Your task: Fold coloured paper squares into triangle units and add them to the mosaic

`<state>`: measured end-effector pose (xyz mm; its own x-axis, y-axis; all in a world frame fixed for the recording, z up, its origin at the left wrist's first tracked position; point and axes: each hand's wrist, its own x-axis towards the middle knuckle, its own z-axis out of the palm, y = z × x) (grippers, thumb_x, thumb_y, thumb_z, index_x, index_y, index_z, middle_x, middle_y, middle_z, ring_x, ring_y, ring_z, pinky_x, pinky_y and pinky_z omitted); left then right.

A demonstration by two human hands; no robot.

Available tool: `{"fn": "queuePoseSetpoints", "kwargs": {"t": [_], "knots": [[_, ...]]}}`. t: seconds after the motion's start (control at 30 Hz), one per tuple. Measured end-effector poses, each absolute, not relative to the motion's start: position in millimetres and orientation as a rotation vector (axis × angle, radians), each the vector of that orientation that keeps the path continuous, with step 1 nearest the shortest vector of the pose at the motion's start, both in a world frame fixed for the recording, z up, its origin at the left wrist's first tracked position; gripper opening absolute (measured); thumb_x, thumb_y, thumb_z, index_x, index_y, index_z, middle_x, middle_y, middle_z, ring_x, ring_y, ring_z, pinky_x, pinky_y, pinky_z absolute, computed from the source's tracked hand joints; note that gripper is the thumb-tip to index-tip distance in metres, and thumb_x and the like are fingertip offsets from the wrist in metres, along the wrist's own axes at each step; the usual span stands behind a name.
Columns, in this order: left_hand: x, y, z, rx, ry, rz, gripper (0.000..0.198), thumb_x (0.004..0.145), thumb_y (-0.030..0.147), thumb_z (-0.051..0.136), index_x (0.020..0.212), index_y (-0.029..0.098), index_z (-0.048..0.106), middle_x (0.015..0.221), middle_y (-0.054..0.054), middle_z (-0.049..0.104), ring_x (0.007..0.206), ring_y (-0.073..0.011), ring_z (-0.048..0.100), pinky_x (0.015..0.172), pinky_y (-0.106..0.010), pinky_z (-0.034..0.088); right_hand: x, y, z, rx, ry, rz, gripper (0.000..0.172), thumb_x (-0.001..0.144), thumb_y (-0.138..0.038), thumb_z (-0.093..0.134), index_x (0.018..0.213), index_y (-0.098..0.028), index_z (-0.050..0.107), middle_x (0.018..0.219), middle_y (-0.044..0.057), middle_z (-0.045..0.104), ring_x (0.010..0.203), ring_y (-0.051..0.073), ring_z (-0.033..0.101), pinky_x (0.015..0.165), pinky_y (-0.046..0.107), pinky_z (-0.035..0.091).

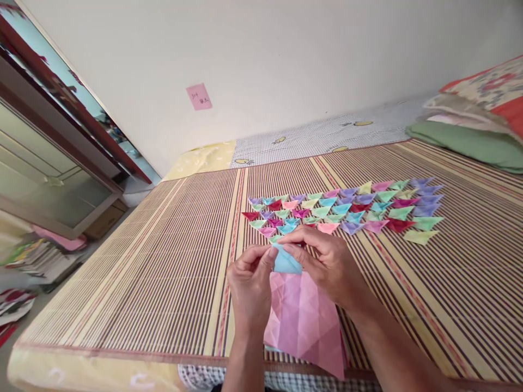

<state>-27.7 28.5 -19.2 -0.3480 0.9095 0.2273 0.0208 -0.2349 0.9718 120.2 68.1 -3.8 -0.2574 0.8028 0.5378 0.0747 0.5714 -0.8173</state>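
Between both hands is a light blue piece of folded paper [287, 261], held up by its top edge. My left hand [253, 277] pinches its upper left corner between thumb and fingers. My right hand [321, 258] grips the same edge from the right, fingertips close to the left thumb. Below the hands lies a pink sheet of paper [304, 321] with crease lines, apparently on top of other sheets. Just beyond the hands, several rows of small folded paper boats [327, 211] in many colours rest on the mat; my right hand hides some of the nearest ones.
A striped bamboo mat [163, 261] covers the bed. Folded bedding [469, 136] is piled at the far right. A pink note [199, 96] sticks to the white wall. To the left stand a glass-panelled cabinet [53, 169] and a stack of books [38, 258].
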Motion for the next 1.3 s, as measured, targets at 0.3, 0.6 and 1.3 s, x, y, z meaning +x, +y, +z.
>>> {"fn": "queuePoseSetpoints", "kwargs": {"t": [0.3,0.6,1.3], "knots": [[-26,29,-21,1.159,1.261,1.694,0.013,0.087,0.034,0.081,0.085,0.021,0.085,0.073,-0.003,0.072,0.069,-0.0157,0.064,0.066,-0.027,0.054,121,69,-3,-0.715,-1.653,0.953,0.014,0.098,-0.021,0.065,0.096,-0.024,0.079,0.083,0.001,0.071,0.078,0.017,0.066,0.073,0.031,0.051],[-26,28,-19,1.078,1.204,1.649,0.018,0.085,0.036,0.082,0.084,0.018,0.081,0.069,-0.002,0.070,0.064,-0.0139,0.062,0.061,-0.025,0.052,116,67,-1,-0.704,-1.679,0.844,0.015,0.097,-0.019,0.064,0.092,-0.024,0.077,0.085,0.003,0.072,0.082,0.020,0.068,0.075,0.033,0.052],[-24,31,-20,1.006,1.152,1.697,0.019,0.083,0.029,0.084,0.091,0.020,0.069,0.080,0.001,0.067,0.073,-0.0123,0.061,0.068,-0.023,0.050,115,74,-14,-0.873,-1.397,1.395,0.032,0.085,-0.047,0.076,0.074,-0.019,0.066,0.066,-0.002,0.054,0.061,0.014,0.048,0.055,0.027,0.039]]}}
